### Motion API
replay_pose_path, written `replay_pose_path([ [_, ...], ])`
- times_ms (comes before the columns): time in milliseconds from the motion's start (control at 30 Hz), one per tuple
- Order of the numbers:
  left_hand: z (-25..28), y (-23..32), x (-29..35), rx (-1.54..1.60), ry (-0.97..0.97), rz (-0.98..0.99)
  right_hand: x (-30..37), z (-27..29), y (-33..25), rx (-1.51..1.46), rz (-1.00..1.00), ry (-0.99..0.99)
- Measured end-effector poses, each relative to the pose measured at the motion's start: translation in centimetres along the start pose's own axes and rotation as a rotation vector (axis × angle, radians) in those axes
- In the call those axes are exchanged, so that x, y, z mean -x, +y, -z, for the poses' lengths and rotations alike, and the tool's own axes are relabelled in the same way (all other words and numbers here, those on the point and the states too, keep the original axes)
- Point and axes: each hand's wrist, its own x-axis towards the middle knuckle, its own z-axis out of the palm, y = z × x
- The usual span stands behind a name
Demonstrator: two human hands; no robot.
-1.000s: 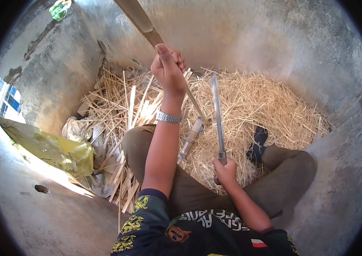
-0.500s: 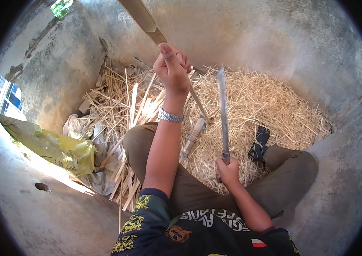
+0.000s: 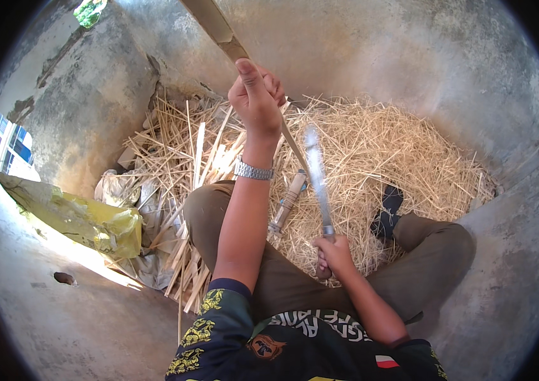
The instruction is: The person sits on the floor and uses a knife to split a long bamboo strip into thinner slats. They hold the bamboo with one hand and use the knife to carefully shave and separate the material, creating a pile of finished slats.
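My left hand [image 3: 258, 95] is raised and closed around a long bamboo strip [image 3: 212, 25], thumb pointing up along it. The strip slants from beyond the top edge down past my hand, and its thin lower end reaches the shavings. My right hand [image 3: 334, 255] grips the handle of a machete [image 3: 322, 181], its blade pointing up and away, the tip slightly blurred. Blade and strip stand close to each other; whether they touch I cannot tell. Between my knees lies a pale, rod-shaped thing wound with bands [image 3: 288, 200].
A heap of thin bamboo shavings [image 3: 403, 146] covers the floor ahead. Split bamboo sticks [image 3: 187, 143] lie to the left, beside a yellow sack [image 3: 120, 228]. Concrete walls [image 3: 371, 51] close in around me. A dark-covered foot [image 3: 389, 213] rests by my right knee.
The machete has swung left, its tip now lower and nearer the bamboo strip. My right hand has shifted slightly left; my left hand and the strip have hardly moved.
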Motion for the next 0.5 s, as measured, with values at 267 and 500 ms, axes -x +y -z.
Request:
replay_pose_path([
  [267, 0.2, 0.0, 0.0, -0.011, 0.005, 0.007, 0.4, -0.1, 0.5, -0.006, 0.169, 0.169],
  [500, -0.1, -0.1, 0.0, -0.011, 0.003, 0.026, -0.3, -0.2, 1.2, 0.112, 0.023, 0.100],
])
